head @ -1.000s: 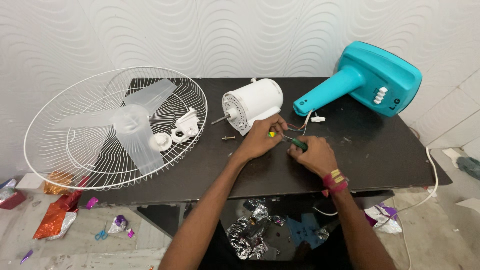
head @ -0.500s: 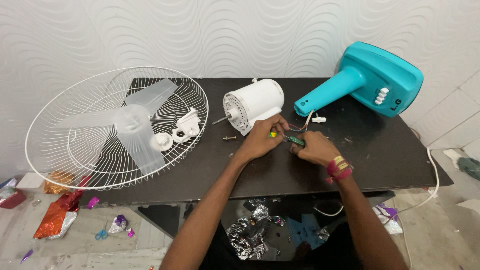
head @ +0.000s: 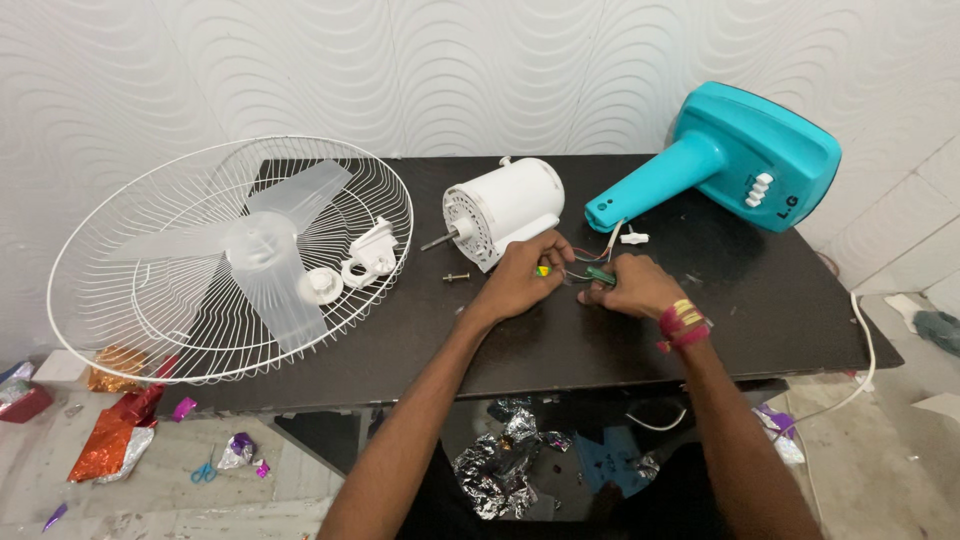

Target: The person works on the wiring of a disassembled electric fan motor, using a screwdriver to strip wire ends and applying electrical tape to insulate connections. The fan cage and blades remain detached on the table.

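Note:
My left hand pinches thin coloured wires with a small yellow-green piece at its fingertips, just in front of the white fan motor. My right hand grips a small green-handled tool and holds it against those wires. Both hands rest on the black table, almost touching each other. A red and yellow thread band sits on my right wrist. The wires run up toward the teal fan stand, which lies on its side at the back right.
A white wire fan guard overhangs the table's left end and holds a translucent fan blade and white plastic fittings. A small bolt lies by the motor shaft. Foil scraps and scissors litter the floor. A white cable hangs at the right.
Both hands stay together at the wires with only small shifts. My right hand has edged slightly to the left toward the left hand.

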